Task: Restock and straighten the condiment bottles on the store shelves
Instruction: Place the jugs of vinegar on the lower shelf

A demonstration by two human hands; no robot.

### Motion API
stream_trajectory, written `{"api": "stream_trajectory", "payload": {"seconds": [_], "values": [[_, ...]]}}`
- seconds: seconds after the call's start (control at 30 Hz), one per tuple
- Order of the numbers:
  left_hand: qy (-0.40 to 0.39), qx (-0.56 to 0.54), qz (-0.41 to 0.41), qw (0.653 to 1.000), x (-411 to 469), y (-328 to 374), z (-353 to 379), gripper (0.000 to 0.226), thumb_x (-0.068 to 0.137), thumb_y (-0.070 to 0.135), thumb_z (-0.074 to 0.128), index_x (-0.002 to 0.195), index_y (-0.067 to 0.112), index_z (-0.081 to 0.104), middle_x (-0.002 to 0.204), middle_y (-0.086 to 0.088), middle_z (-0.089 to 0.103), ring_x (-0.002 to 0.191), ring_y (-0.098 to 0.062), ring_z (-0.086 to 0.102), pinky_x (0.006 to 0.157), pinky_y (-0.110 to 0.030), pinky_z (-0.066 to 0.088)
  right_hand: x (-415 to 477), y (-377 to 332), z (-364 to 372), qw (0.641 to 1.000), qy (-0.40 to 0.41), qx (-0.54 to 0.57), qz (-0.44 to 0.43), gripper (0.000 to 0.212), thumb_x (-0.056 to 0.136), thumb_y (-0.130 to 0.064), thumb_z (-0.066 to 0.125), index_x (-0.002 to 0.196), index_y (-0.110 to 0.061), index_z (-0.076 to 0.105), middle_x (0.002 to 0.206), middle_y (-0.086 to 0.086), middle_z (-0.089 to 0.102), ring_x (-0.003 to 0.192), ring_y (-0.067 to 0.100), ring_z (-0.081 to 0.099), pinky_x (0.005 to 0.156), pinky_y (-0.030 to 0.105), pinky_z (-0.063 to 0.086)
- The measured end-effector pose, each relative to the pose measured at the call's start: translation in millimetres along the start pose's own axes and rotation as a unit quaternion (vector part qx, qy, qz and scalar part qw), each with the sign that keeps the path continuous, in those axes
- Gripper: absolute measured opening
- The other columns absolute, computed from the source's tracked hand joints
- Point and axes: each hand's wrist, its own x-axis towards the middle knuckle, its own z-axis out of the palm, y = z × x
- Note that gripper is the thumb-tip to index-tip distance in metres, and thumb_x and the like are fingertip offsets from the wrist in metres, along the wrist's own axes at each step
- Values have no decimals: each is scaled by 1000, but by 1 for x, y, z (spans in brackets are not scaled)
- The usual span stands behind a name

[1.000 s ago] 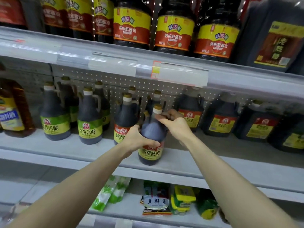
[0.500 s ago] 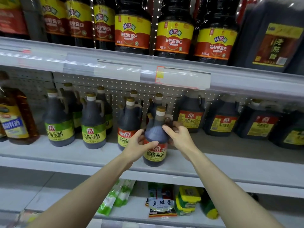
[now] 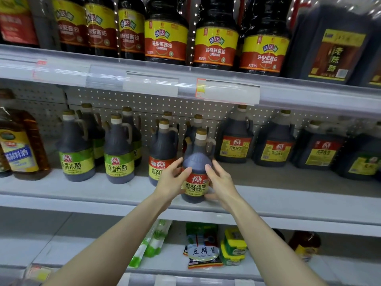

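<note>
Gripping a dark bottle (image 3: 196, 159) from both sides, two bare hands reach in from the bottom of the view. The left hand (image 3: 172, 180) curls round the bottle's left flank, with its thumb on the front just above the label. The right hand (image 3: 221, 180) wraps the right flank, with its thumb at the label's top edge and its lower fingers tucked beside the base. The bottle is upright and has a gold cap, a white collar and a side handle. Its red and yellow label faces the viewer. It stands on the middle shelf (image 3: 82, 195), near the front edge.

Just to its left and a little further back stands a twin (image 3: 162, 145), partly covered by the left hand. Behind these, two more of the same kind (image 3: 193, 129) line up toward a pegboard (image 3: 144, 104).

Further left on this shelf are green-label bottles (image 3: 118, 149) in two rows, then an amber bottle (image 3: 22, 141) at the far left. To the right, well apart from the hands, sits a row of squat jugs (image 3: 236, 139) with yellow and red labels.

On the shelf above, big bottles (image 3: 166, 36) with yellow and red labels stand side by side, with a black jug (image 3: 329, 44) at the right end. Blurred price tags (image 3: 226, 91) run along that shelf's rail.

Between the forearms, the shelf below shows a printed packet (image 3: 203, 247), green packets (image 3: 153, 242) and stacked yellow-green tubs (image 3: 235, 244).
</note>
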Motion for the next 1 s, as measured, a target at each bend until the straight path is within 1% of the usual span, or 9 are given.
{"api": "stream_trajectory", "payload": {"seconds": [0.07,0.27,0.4,0.6,0.77,1.0], "values": [[10,0,-3,1000,3,0,1,53,95,20,57,145,17,40,142,-9,50,125,-27,50,97,-50,50,2,1,0,1000,3,0,1,56,99,-32,49,151,-27,28,149,5,41,130,31,47,92,47,49],[36,19,-12,999,13,1,0,53,93,22,60,143,15,42,138,-10,54,124,-30,53,94,-52,52,11,3,1,1000,8,1,7,57,99,-32,51,150,-26,29,148,6,43,129,31,48,96,51,48],[44,25,-8,999,18,1,2,54,93,22,60,143,13,42,135,-11,57,120,-29,56,94,-52,52,18,3,2,1000,11,-3,9,56,98,-33,51,150,-28,29,145,6,46,127,30,50,96,52,49],[51,33,0,998,24,1,4,51,94,21,59,141,13,44,129,-10,61,115,-26,59,93,-51,52,29,3,2,1000,15,-4,17,58,99,-33,51,151,-25,27,143,7,48,127,31,50,98,54,48],[57,37,3,998,29,0,6,54,95,22,58,145,15,40,129,-10,61,115,-25,59,94,-50,52,37,3,4,999,21,-16,18,56,99,-35,51,150,-27,30,139,7,52,123,31,53,96,54,49],[66,44,7,997,38,-1,8,54,95,23,58,145,14,40,130,-10,60,116,-25,58,95,-50,52,46,3,5,1000,20,-14,10,51,99,-34,50,147,-29,34,133,6,55,119,31,55,94,53,51]]}}
